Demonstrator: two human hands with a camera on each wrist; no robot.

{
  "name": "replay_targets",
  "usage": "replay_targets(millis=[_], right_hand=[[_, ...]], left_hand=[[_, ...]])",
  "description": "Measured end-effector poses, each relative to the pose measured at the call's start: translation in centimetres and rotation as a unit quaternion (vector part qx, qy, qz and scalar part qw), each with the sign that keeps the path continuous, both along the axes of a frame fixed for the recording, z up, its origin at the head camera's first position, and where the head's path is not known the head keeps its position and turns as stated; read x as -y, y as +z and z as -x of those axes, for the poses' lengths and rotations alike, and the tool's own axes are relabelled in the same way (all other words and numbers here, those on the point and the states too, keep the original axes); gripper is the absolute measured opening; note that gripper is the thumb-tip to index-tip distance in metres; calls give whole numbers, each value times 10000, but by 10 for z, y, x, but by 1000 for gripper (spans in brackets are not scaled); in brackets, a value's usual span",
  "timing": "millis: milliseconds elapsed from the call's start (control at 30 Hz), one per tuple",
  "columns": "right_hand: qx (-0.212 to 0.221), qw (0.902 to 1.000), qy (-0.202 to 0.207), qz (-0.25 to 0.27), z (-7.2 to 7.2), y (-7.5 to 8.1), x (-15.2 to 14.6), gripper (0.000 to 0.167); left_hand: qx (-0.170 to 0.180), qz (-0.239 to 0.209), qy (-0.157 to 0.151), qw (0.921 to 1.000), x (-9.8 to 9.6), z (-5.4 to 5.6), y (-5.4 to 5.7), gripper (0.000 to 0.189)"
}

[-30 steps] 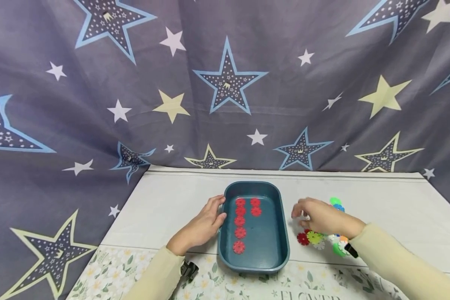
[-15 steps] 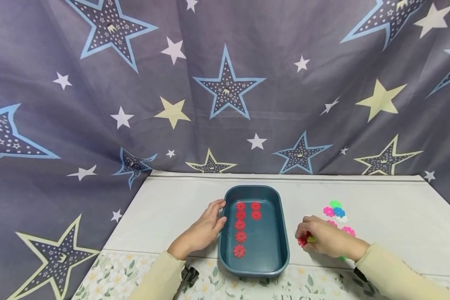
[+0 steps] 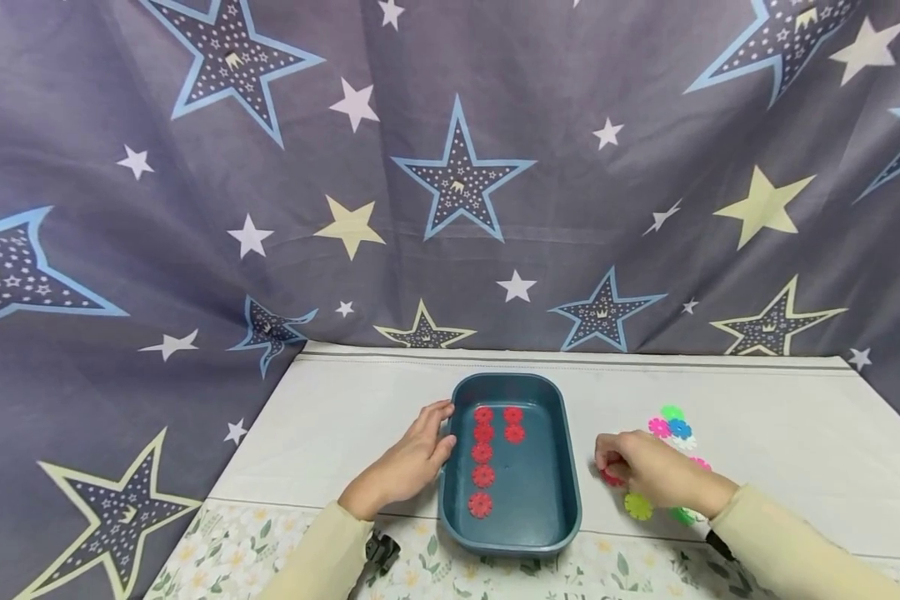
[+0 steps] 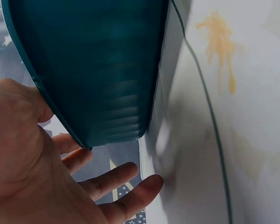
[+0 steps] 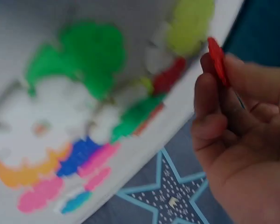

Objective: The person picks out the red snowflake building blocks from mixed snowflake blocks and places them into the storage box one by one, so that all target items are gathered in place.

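My left hand (image 3: 405, 468) touches the left side of a dark teal tray (image 3: 528, 523). In the left wrist view, its fingers (image 4: 114, 182) are spread loosely by the tray's rim. Red flower-shaped plastic discs (image 3: 483, 452) lie in the tray in a longer left column and a short right one. To the tray's right, my right hand (image 3: 656, 471) pinches a red flower-shaped disc (image 5: 218, 61) between thumb and fingers. In the head view only part of that disc shows under the fingers. A yellow-green disc (image 3: 638, 506) lies just below this hand.
A loose pile of discs in green (image 5: 93, 51), white, orange, blue and pink lies on the white table cover (image 3: 795, 450), partly hidden by the right forearm. A floral cloth (image 3: 420, 567) covers the near edge. A star-patterned curtain (image 3: 390, 167) hangs behind.
My right hand came down to the discs, took a red one and lifted it slightly, leaving the yellow-green disc lower on the table. The left hand stays at the tray's side.
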State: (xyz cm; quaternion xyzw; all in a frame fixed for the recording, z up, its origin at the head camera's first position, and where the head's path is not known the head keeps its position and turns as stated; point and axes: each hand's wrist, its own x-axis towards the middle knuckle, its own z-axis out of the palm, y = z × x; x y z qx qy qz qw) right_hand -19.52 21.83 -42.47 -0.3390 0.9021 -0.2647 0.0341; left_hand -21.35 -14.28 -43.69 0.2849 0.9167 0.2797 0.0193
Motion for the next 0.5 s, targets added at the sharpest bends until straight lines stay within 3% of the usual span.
replay_targets(millis=[200,300,367,500], right_hand=[[-1224,9905,-615,152,2,25,0,19],[-1604,9841,-731,210,0,37,6,21],[-1731,9824,-664,237,-3,43,13,26],[-1686,9856,-137,61,-12,48,32,35]], left_hand=[[89,-26,-12,10000,-1,1,0,46],[129,21,2,9999,-1,0,1,47],[128,48,5,9999,0,0,1,47],[93,25,-14,10000,0,0,1,47]])
